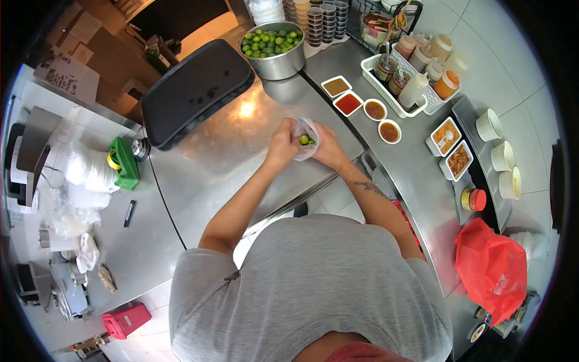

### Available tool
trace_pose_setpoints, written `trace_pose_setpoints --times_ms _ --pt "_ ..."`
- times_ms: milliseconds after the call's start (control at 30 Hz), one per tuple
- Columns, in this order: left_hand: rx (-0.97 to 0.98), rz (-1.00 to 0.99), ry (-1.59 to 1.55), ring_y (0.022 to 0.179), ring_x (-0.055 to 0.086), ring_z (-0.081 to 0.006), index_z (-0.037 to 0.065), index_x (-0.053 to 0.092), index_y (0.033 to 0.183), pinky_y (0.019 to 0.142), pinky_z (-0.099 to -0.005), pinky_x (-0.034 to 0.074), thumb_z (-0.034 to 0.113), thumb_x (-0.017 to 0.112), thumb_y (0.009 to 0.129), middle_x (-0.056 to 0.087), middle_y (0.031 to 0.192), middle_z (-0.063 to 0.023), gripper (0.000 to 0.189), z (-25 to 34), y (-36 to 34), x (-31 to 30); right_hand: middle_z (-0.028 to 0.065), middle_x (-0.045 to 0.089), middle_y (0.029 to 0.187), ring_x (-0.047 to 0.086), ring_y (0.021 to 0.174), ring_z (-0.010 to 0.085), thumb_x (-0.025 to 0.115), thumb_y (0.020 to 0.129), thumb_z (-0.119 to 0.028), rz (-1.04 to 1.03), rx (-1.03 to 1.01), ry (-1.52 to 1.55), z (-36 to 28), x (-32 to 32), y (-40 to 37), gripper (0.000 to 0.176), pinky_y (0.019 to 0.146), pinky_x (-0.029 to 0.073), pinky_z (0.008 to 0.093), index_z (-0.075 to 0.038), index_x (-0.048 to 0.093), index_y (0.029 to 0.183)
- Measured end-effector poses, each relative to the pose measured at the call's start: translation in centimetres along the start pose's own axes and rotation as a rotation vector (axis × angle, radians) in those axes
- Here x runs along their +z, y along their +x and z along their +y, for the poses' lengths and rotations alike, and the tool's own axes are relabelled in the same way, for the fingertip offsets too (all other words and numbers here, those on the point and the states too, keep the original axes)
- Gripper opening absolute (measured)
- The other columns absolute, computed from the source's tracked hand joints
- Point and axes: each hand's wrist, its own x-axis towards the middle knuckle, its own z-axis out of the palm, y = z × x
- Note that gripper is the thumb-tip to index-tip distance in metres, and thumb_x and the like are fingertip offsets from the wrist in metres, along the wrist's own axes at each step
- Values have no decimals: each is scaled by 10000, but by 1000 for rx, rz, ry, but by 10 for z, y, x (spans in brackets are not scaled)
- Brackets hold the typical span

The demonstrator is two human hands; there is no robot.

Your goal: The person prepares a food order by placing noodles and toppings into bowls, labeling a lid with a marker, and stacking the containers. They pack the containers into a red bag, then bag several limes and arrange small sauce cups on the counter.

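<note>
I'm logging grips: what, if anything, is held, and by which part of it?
A translucent plastic bag of small green limes, held at opposite sides by the left hand and right hand.

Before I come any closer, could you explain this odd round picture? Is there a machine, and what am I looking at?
No machine, just a person working bare-handed. The one picture comes from a camera on that person's head, looking forward and down, so the grey shirt shows at the bottom. The left hand and right hand hold a clear bag with limes inside. On the metal counter ahead are a pot of more limes and a black tray. To the right are four sauces and white baskets of jars and bottles.
</note>
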Motion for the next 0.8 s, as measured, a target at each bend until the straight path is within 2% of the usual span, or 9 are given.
trace_pose_setpoints --times_ms 100,233,333,433,467,567,667,767,800 --pt "-4 -55 -64 706 532 -154 37 486 1119 655 -289 458 -45 587 779 515 767 -59 364 13 -2 -4 156 645 902 614 860 347 812 590 -304 75 -21 220 -15 -4 -1 539 785 470 398 -57 597 1019" --pt "-196 -126 -420 723 525 -140 40 540 1092 671 -281 452 -31 583 783 477 740 -35 320 30 14 -31 170 648 882 629 829 339 797 593 -229 -19 -41 230 -1 -3 -1 479 757 487 393 -29 607 985" --pt "-172 -70 -416 731 529 -150 67 581 1089 688 -269 448 -3 613 776 491 793 -41 322 78 24 -77 168 654 911 631 851 328 783 595 -210 -41 20 175 -7 -9 -3 471 773 484 394 -26 610 993" --pt "224 -31 142 808 573 -233 69 588 1097 712 -321 485 13 633 738 555 1004 -125 366 105 34 -96 164 658 918 634 855 315 772 603 -203 4 60 209 -15 -11 -4 463 787 485 389 -24 615 1000" --pt "539 10 480 926 585 -286 104 597 1130 767 -363 496 55 633 737 517 1163 -146 397 90 42 -90 164 659 920 634 856 313 768 610 -204 29 49 239 -12 -8 -3 460 793 486 387 -22 614 1004" --pt "623 -302 855 913 601 -325 92 624 1028 780 -415 484 129 673 737 577 1096 -127 298 77 51 -51 170 657 913 636 868 308 756 636 -199 -37 -31 259 1 -3 -4 447 813 484 377 -12 612 1016" --pt "360 -794 776 906 592 -332 87 622 965 765 -415 480 128 659 754 589 1046 -136 218 102 74 -27 159 660 908 640 879 282 748 661 -180 -75 -2 205 3 -6 -8 431 822 483 365 -9 612 1032" --pt "646 -351 403 858 582 -331 65 605 909 744 -408 475 125 639 776 587 966 -128 150 135 86 -45 127 668 911 637 874 235 748 674 -159 -78 168 407 5 -4 -9 411 820 483 352 -14 618 1037" --pt "661 -298 330 841 576 -332 58 603 903 735 -410 471 125 633 782 578 947 -133 141 144 82 -51 114 670 913 634 870 218 749 677 -152 -81 235 518 5 -4 -10 405 818 483 348 -16 621 1037"
